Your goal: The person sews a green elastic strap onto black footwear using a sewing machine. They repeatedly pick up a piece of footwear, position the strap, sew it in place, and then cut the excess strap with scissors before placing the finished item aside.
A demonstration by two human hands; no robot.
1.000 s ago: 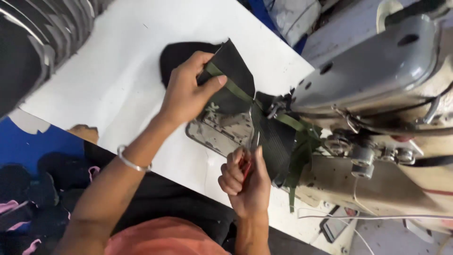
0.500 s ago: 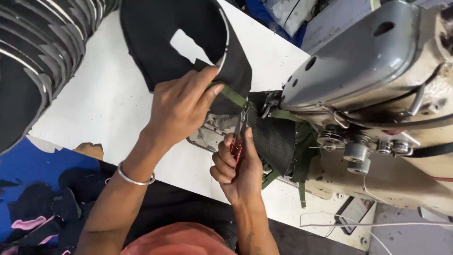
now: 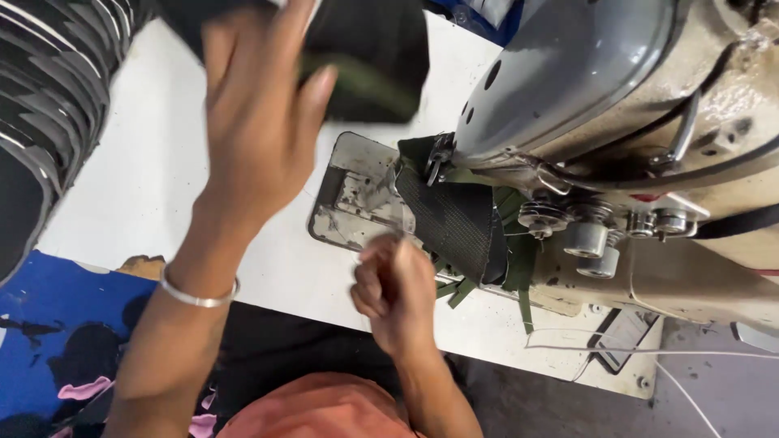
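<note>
My left hand (image 3: 260, 122) is raised and blurred, gripping a black fabric piece (image 3: 373, 57) with a green edge above the white table (image 3: 138, 203). A silver bangle (image 3: 195, 296) sits on that wrist. My right hand (image 3: 398, 292) is a closed fist just in front of the worn metal needle plate (image 3: 357, 195); the small red-handled snips seen earlier are hidden inside it. Another black woven piece (image 3: 454, 219) with green tape (image 3: 519, 268) lies under the presser foot of the grey sewing machine (image 3: 584, 73).
A stack of black striped pieces (image 3: 49, 97) lies at the left edge of the table. Below the table's front edge is a blue cloth (image 3: 49, 324) with dark shapes on it. A thin white cord (image 3: 649, 353) runs across the lower right.
My left hand has lifted the black piece up and away from the machine, to the upper left. My right hand has pulled back from the needle and closed into a fist.
</note>
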